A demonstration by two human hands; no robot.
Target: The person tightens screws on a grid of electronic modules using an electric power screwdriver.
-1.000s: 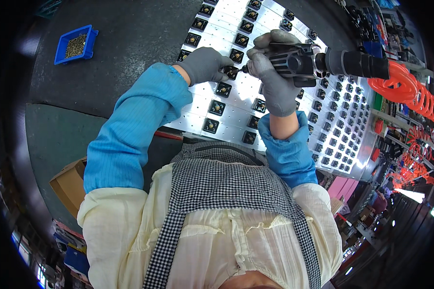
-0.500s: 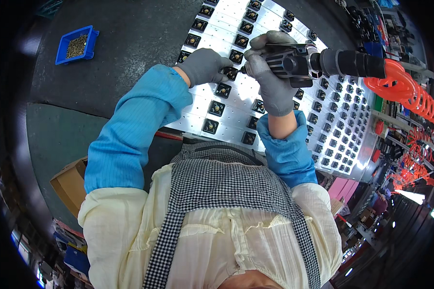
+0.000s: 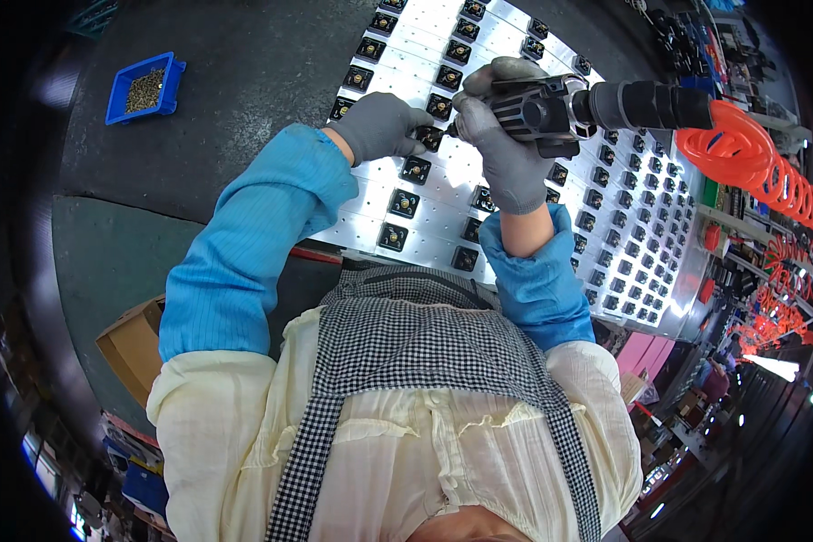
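Toward 9 o'clock the right hand [image 3: 508, 152] has shifted slightly, its fingers curled round a black power driver [image 3: 535, 112]; the bit [image 3: 453, 131] points at a black block [image 3: 431, 139] at 12 o'clock, touched by the left hand [image 3: 377, 126], pinch unclear; a leaning bit could skid into its fingers

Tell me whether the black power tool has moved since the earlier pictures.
Yes: judged against the silver panel, the black power tool has shifted slightly left, its hose end also rising a little in the picture.
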